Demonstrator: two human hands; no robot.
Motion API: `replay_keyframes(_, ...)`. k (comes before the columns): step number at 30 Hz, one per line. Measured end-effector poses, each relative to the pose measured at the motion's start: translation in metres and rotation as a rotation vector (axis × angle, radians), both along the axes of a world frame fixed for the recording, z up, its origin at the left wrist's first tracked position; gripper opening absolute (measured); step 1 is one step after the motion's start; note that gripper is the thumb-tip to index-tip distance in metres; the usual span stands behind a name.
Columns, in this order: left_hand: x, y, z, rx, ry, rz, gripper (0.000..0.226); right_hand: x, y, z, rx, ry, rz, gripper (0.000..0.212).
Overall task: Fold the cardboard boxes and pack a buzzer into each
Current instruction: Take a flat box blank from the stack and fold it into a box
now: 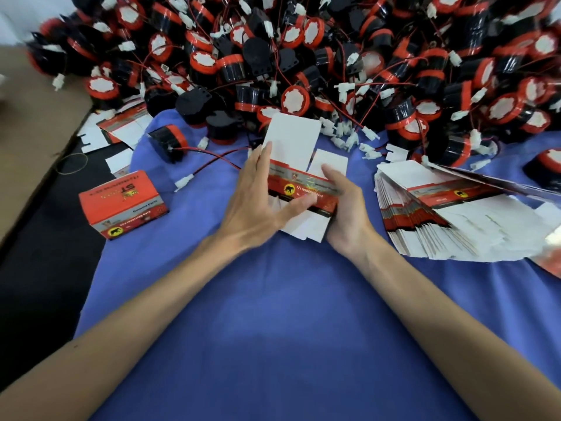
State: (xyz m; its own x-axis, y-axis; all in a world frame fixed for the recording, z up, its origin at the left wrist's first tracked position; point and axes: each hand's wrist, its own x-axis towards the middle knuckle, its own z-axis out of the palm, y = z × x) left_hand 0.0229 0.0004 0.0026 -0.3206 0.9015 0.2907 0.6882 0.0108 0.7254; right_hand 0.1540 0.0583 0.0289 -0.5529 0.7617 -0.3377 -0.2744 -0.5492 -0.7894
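Cloth [273, 299], blue, covers the table, and a heap of buzzers [303, 56] with red rims, red wires and white plugs fills the far side from 10 to 2 o'clock. At 3 o'clock lies a fanned stack of flat boxes [455, 220], white flaps outward. At 9 o'clock a finished box [121, 205] stands closed on the cloth. Just past centre, toward 12 o'clock, the flat box [293, 141] being worked is held above the cloth, its white flaps pointing to 12 and 6 o'clock and its red printed band across the middle. The left hand [258, 196] lies along its 9 o'clock edge with fingers straight and the thumb pressed over the band; the right hand [343, 208] curls round the 3 o'clock edge, fingers wrapped behind. One loose buzzer [168, 141] sits at 10 o'clock, its wire trailing toward the hands. The card looks light, thin and easy to crease, so squeezing the two side edges inward should pop it open. The buzzer looks hard and light, best taken by its body rather than its wire.
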Motion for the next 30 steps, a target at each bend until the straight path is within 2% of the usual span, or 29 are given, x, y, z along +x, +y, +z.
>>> replay_keyframes(3,0.005,-0.005,0.002,-0.036,0.107,0.017,0.131,0.002,-0.004,0.006,0.004,0.073,0.042,0.037)
replay_keyframes(6,0.010,-0.010,0.005,-0.054,0.185,0.037,0.136,0.001,-0.014,0.006,0.086,0.005,0.068,0.030)
replay_keyframes(15,0.019,-0.021,0.009,0.094,0.416,-0.051,0.127,0.033,-0.007,0.005,0.147,0.001,0.138,0.020)
replay_keyframes(22,0.011,-0.026,0.009,0.040,0.418,-0.236,0.128,0.039,-0.008,0.007,0.149,-0.125,0.145,0.016)
replay_keyframes(27,0.007,-0.028,0.010,0.036,0.393,-0.333,0.117,0.043,-0.006,0.010,0.110,-0.133,0.157,0.032)
replay_keyframes(30,0.006,-0.030,0.011,0.052,0.390,-0.339,0.106,0.045,-0.001,0.011,0.043,-0.178,0.121,0.035)
